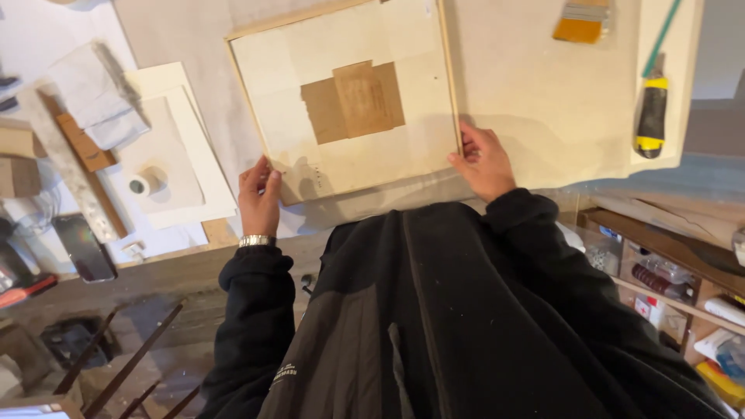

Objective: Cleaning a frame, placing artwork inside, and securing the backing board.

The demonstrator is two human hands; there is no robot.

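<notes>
Left hand [258, 194] pinches the near left corner of the wooden frame [349, 97], fingers curled over its edge, while the right hand [483, 161] clasps the near right corner, thumb and fingers closed on the thin side rail. That frame lies face down on the pale worktop [535, 101], its yellowed backing paper up, with a brown patch [353, 102] stuck near the middle. Both holds sit at the near corners only — so if one side lifts sooner than the other, the far edge would probably drag across the worktop or the frame could twist, and the slim rails look likely to strain at their joints. Old backing paper seems brittle; a thumb slipping inward might tear it. A utility knife [650, 116] lies well apart to the right and a flat brush [582, 21] beyond the far right corner — a wide swing of the frame could knock either. To the left, the tape roll [140, 185] rests on a white board [182, 155], near enough to catch a sliding corner.
</notes>
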